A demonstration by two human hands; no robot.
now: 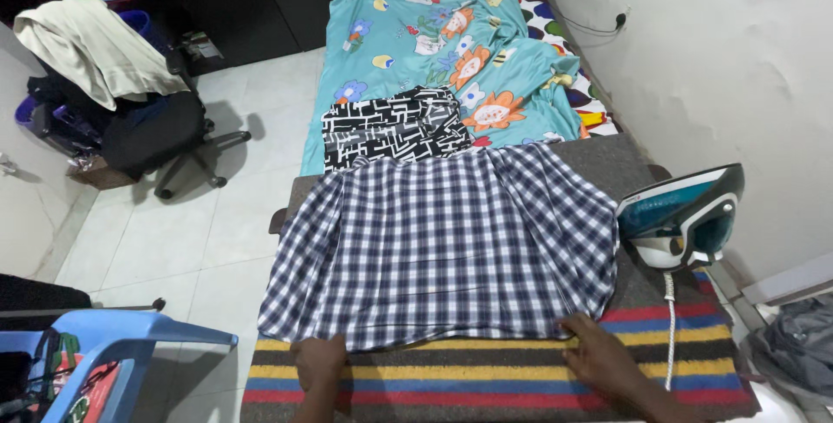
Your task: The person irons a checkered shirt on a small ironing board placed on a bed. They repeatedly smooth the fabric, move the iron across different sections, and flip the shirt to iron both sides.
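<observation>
At the bottom of the frame, we press our left hand (318, 362) and right hand (599, 352), both open, on the shirt's (442, 245) hem, holding it flat. The iron (685, 215) stands upright at right, off the cloth.

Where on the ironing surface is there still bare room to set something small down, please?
The striped cover lies bare between the left hand and right hand, below the checked shirt. A grey strip is free behind the iron. The shirt fills the middle; the right edge is crowded by the iron and its cord.
</observation>
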